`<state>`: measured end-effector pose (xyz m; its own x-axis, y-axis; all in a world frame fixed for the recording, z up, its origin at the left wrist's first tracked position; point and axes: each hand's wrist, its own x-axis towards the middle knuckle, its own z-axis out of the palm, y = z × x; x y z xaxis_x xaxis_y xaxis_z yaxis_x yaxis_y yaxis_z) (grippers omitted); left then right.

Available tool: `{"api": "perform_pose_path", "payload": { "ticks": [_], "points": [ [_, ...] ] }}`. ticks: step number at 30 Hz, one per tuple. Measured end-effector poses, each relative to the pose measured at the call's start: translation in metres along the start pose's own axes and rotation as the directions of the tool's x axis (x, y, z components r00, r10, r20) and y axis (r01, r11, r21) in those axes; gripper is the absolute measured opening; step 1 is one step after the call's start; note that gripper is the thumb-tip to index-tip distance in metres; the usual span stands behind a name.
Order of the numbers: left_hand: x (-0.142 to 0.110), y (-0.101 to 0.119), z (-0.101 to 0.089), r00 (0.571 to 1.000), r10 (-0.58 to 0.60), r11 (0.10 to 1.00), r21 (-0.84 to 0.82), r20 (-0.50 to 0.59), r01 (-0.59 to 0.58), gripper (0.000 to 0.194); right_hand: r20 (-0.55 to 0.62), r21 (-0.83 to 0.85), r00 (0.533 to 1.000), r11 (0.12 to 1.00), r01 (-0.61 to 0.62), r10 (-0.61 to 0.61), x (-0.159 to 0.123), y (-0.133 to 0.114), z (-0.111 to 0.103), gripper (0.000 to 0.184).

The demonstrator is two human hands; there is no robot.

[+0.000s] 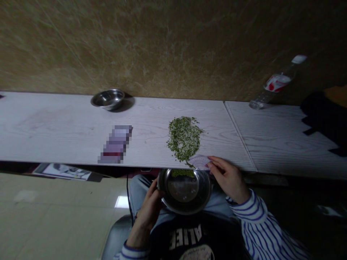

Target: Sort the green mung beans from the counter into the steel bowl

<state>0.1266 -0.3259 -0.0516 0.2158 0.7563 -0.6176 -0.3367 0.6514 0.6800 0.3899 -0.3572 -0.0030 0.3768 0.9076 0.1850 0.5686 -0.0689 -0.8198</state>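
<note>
My left hand point(151, 206) is closed on the left rim of a large steel bowl point(187, 208), held at my lap just under the table's front edge. Some small green beans, which look like mung beans, lie inside it against the far wall. Between the thumb and fingers of my right hand point(227, 177) is a pale purple, see-through protractor point(200, 161), flat on the tabletop at the edge above the bowl. Its curved side touches the near end of a spread patch of mung beans point(184, 139). White specks show among the beans.
A smaller steel bowl point(108, 100) stands near the wall at left. A blurred-out flat object point(116, 144) lies left of the beans. At right, a plastic bottle point(276, 85) stands beside dark cloth point(325, 115). The narrow white table point(54, 133) has a seam at right.
</note>
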Motion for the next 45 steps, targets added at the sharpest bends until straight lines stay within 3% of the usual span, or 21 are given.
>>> {"api": "perform_pose_path", "payload": {
  "ticks": [15, 23, 32, 45],
  "points": [
    [0.002, -0.004, -0.003, 0.999, -0.005, 1.0, 0.006, 0.045, 0.005, 0.064, 0.06, 0.032, 0.998, 0.999, 0.035, -0.037, -0.005, -0.011, 0.007, 0.031],
    [0.0, 0.0, -0.001, 0.999, -0.009, 1.0, 0.008, 0.031, 0.009, 0.065, -0.032, 0.034, 0.999, 0.999, -0.011, 0.012, -0.003, -0.003, -0.008, 0.031],
    [0.0, 0.002, -0.001, 1.0, -0.005, 1.0, -0.006, 0.021, 0.005, 0.065, -0.02, -0.019, 1.0, 1.0, 0.003, -0.003, -0.002, -0.003, 0.002, 0.032],
    [0.0, 0.001, -0.004, 0.999, -0.011, 1.0, 0.028, 0.039, 0.01, 0.064, -0.052, -0.032, 0.999, 0.999, -0.013, 0.011, -0.001, -0.002, -0.007, 0.032]
  ]
}}
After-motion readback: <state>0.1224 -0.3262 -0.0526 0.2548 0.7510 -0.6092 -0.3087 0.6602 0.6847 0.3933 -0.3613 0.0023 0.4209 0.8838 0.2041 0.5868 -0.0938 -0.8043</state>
